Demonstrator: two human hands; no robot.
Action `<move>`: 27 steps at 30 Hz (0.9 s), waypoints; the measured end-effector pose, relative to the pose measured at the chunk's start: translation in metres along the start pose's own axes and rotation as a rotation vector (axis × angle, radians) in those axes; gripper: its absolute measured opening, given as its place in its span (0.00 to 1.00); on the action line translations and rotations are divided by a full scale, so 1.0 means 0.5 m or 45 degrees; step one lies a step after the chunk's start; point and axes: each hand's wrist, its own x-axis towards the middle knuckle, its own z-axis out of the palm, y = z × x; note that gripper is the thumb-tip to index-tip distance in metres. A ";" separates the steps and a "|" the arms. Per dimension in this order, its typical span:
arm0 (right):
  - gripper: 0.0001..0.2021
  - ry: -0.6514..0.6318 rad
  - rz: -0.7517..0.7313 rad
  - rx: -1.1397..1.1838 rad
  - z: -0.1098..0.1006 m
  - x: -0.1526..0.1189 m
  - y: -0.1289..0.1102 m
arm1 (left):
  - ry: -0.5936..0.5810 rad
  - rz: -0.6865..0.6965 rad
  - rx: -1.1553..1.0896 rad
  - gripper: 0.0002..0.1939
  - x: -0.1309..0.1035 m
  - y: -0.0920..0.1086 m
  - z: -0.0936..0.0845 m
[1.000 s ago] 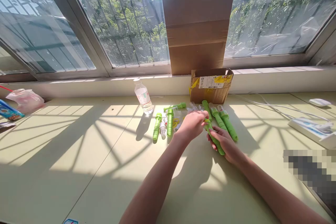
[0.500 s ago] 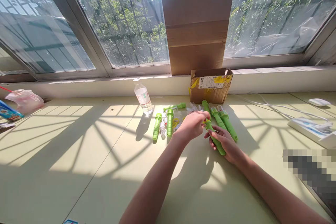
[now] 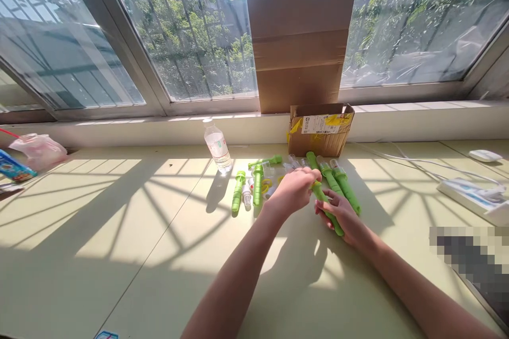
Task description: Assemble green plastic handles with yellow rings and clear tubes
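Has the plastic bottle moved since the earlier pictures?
No. The bottle stands in the same spot, judged against the white ledge under the window, and left of the cardboard box.

Clear btl (image 3: 218, 149), pink bag (image 3: 42, 153), pwr strip (image 3: 469, 197)

Green tube (image 3: 321, 197) partly out of sight behind the hands (image 3: 294, 189)

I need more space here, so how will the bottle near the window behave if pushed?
Pushed high, the bottle may tip, since it stands tall and narrow. It probably won't spill, as a white cap covers its top.
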 end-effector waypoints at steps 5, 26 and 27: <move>0.15 0.075 0.029 -0.002 -0.003 0.004 0.005 | 0.014 -0.031 -0.052 0.17 0.002 -0.008 0.004; 0.15 0.121 -0.015 -0.108 0.003 0.010 0.017 | 0.004 -0.043 -0.027 0.14 0.003 -0.010 0.006; 0.14 0.121 -0.016 -0.091 0.003 0.009 0.017 | -0.017 -0.055 -0.032 0.15 0.002 -0.010 0.005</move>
